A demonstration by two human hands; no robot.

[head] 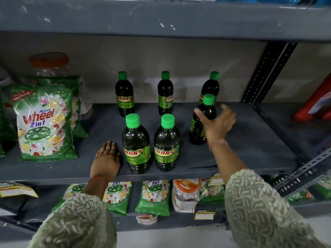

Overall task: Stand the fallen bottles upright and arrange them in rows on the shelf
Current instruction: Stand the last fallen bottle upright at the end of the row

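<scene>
Six dark bottles with green caps and "SUNNY" labels stand upright on the grey shelf point(247, 140). The back row has a left bottle point(124, 94), a middle bottle point(165, 93) and a right bottle point(211, 85). In front stand a left bottle point(137, 145), a middle bottle point(166, 144) and a right bottle point(198, 126) set a little further back. My right hand point(217, 122) is at that front right bottle, thumb across its shoulder, fingers spread out past its right side and blurred. My left hand point(106, 160) lies flat on the shelf edge, beside the front left bottle, holding nothing.
Green "Wheel" detergent packets point(44, 122) and a clear jar with an orange lid point(50, 65) fill the shelf's left end. A slotted upright post point(268, 72) and a red packet point(315, 104) are at the right. The lower shelf holds more packets point(152, 196) and a jar point(186, 194).
</scene>
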